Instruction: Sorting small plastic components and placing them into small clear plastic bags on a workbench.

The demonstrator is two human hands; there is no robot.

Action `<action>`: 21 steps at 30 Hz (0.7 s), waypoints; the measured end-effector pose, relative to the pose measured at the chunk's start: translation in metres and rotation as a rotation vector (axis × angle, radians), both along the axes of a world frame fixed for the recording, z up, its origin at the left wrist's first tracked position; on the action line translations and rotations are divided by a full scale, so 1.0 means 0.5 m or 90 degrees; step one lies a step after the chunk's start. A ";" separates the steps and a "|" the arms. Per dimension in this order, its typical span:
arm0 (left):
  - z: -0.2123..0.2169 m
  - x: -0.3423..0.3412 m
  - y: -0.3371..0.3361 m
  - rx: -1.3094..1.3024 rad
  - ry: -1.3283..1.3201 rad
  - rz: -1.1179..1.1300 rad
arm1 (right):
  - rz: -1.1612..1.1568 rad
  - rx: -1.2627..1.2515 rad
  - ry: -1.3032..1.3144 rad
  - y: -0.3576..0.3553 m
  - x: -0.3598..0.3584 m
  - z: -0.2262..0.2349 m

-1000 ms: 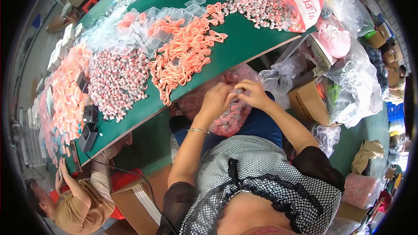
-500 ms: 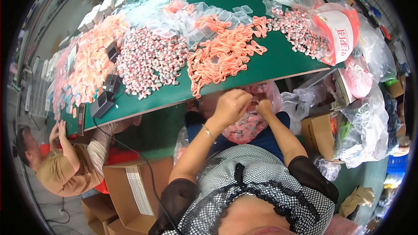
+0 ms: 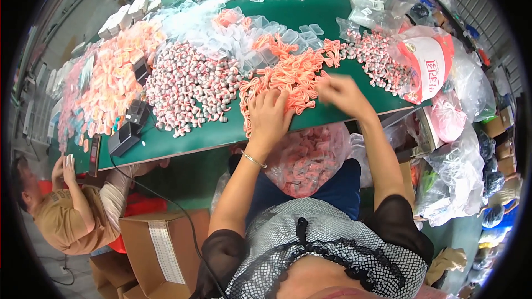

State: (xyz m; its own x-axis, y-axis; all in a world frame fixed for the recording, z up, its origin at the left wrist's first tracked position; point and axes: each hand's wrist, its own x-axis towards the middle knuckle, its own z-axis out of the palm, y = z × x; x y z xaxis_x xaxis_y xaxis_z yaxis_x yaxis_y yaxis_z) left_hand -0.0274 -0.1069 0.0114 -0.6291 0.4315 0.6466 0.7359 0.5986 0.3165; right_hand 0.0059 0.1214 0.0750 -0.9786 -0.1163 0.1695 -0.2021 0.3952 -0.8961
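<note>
A heap of looped orange cords (image 3: 291, 75) lies near the front edge of the green table. My left hand (image 3: 268, 115), with a bracelet at its wrist, rests on the near side of this heap, its fingers spread over the cords. My right hand (image 3: 344, 97) is over the table at the heap's right side; its fingers look bent but are smeared by motion, and whatever they may hold is hidden. Below the table edge, a clear pinkish plastic bag (image 3: 308, 158) full of orange and grey pieces sits at my lap.
Left of the cords lie a pile of small grey-and-pink pieces (image 3: 191, 86) and many orange pieces (image 3: 113, 83). Clear plastic boxes (image 3: 260, 36) are heaped behind. A red-and-white bag (image 3: 429, 66) spills similar pieces at right. A co-worker (image 3: 72, 210) sits left, beyond a cardboard box (image 3: 166, 243).
Both hands have risen from the plastic bag at my lap to the table. The left now touches the orange cords; the right has moved to their right side.
</note>
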 end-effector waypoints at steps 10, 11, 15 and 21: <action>-0.019 0.002 0.002 0.004 0.012 -0.001 | -0.307 0.409 0.041 0.036 -0.363 -0.104; -0.017 0.005 0.005 0.007 0.005 -0.005 | -0.307 0.412 0.040 0.047 -0.360 -0.106; -0.012 0.004 0.006 0.006 0.021 -0.003 | -0.345 0.234 0.116 0.106 -0.315 -0.109; -0.021 -0.002 -0.006 0.015 0.009 0.011 | -0.276 -0.145 0.108 0.111 -0.135 -0.067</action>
State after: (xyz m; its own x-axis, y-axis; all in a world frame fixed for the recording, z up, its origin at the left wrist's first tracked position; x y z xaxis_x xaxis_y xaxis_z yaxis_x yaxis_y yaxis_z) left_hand -0.0282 -0.1101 0.0009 -0.6269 0.4053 0.6653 0.7302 0.6034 0.3204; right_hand -0.0617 0.1767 0.0414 -0.8856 0.3516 0.3036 -0.2132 0.2731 -0.9381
